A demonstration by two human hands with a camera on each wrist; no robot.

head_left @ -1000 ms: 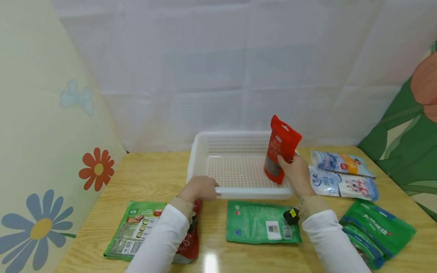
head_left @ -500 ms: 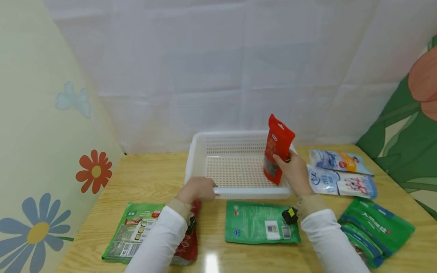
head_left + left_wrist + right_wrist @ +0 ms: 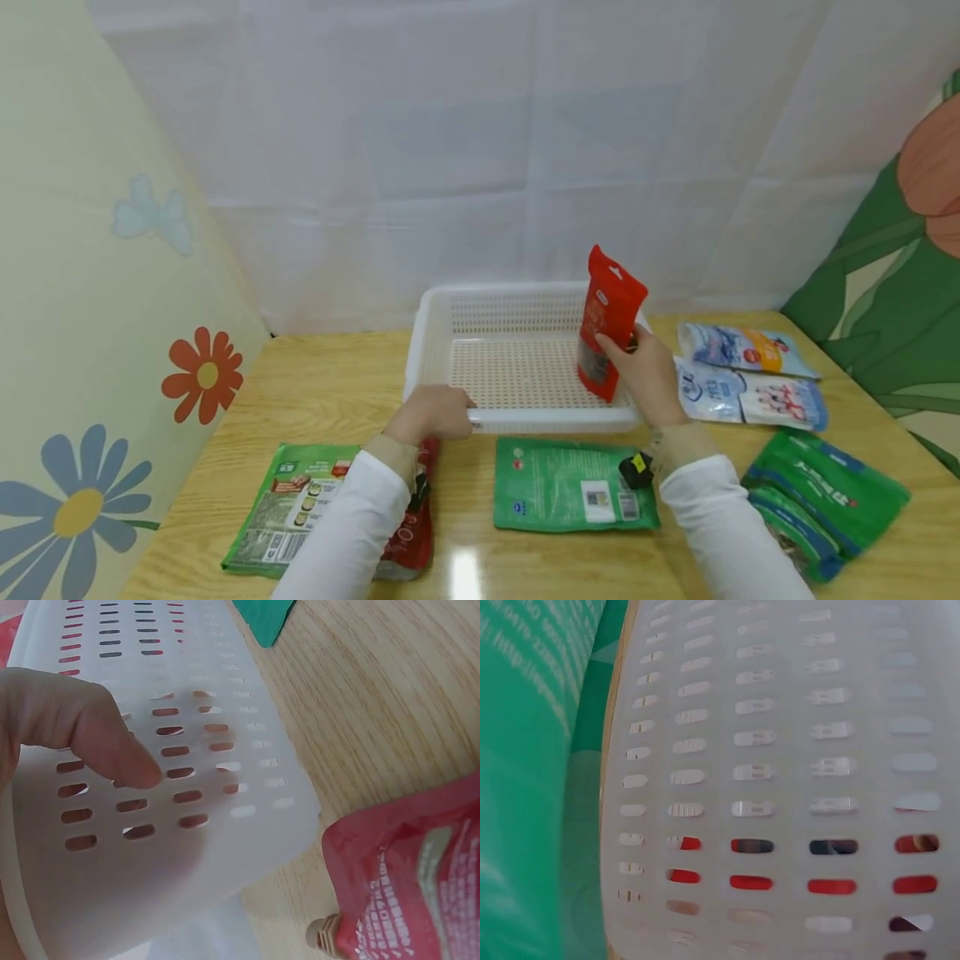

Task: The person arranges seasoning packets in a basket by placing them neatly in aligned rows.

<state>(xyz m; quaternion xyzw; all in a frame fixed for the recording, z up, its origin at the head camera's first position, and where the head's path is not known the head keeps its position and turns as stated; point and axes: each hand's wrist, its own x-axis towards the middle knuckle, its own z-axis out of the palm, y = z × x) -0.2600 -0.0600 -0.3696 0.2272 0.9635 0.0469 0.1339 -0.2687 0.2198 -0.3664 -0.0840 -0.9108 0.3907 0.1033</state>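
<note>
A white slotted plastic basket (image 3: 525, 421) stands at the back of the table. My left hand (image 3: 438, 412) grips its front rim near the left corner; in the left wrist view the thumb (image 3: 112, 746) lies against the outside of the slotted wall (image 3: 247, 847). My right hand (image 3: 648, 375) holds a red snack pouch (image 3: 611, 308) upright, slightly tilted, inside the basket's right end, thumb on the front and the other fingers mostly hidden behind. Through the slots of the basket wall (image 3: 787, 825) in the right wrist view, red shows low down.
In front of the basket lies a green pouch (image 3: 547, 492). A green-and-clear packet (image 3: 262, 517) and a dark red pouch (image 3: 408, 542) lie at left, partly under my left arm. Blue-white packets (image 3: 750, 396) and green pouches (image 3: 840, 492) lie at right. A white cloth (image 3: 450, 150) hangs behind.
The red pouch in my right hand has shifted slightly left and leans less. My left hand keeps its hold on the basket rim. The head view has moved slightly.
</note>
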